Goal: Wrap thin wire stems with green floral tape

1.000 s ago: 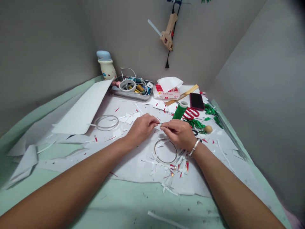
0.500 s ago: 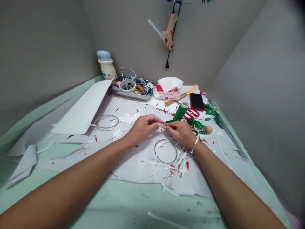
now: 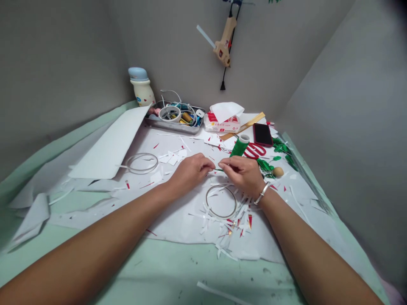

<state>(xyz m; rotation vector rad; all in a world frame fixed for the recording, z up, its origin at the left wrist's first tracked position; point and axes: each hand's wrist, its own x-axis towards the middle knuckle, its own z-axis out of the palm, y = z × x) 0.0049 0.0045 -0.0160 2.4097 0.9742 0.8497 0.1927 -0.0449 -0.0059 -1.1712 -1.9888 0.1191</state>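
Observation:
My left hand [image 3: 190, 171] and my right hand [image 3: 240, 173] hover close together over the white paper sheet [image 3: 178, 228], fingertips pinched. Between them runs a thin green stem [image 3: 218, 170], its ends hidden in my fingers. Just beyond my right hand stands a roll of green floral tape [image 3: 239, 148], touching neither hand that I can tell. Below my hands lies a thin wire ring [image 3: 221, 202] among white and red paper scraps [image 3: 229, 222]. A second wire ring [image 3: 142, 163] lies to the left.
Red scissors [image 3: 254, 150], green leaves [image 3: 265, 165] and a wooden ball [image 3: 278, 171] lie right of my hands. Behind are a phone [image 3: 262, 134], a tissue pack [image 3: 221, 120], a metal tray of cables [image 3: 174, 125] and a bottle [image 3: 141, 87]. A glue gun [image 3: 224, 42] hangs on the wall.
The green tape strip seen stretching from the roll to my fingers half a second ago no longer shows. The roll now stands apart, and my right hand has shifted slightly right.

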